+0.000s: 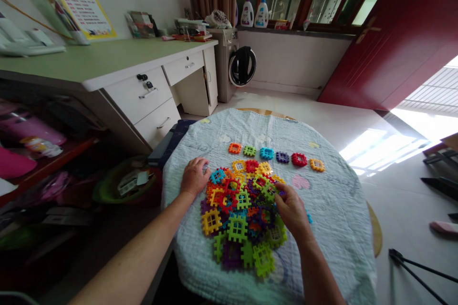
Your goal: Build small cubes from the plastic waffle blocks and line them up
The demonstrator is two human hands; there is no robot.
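Note:
A heap of colourful interlocking plastic window pieces (237,228) lies on the cloth-covered round table (336,228). Behind it runs a row of separate pieces: orange (234,148), green (249,151), light blue (266,153), purple (282,157), red (299,159) and yellow-orange (317,165). My left hand (195,175) rests at the heap's left edge beside a blue piece (217,176), fingers curled, with nothing visible in them. On the right side of the heap, my right hand (290,205) has thumb and fingers pinched at a green piece (268,190).
A desk (121,57) with drawers stands at the left, and a washing machine (223,62) with its door open is behind it. A basket (132,181) sits low at the left. At the right are a red door (386,33) and a black stand (411,267).

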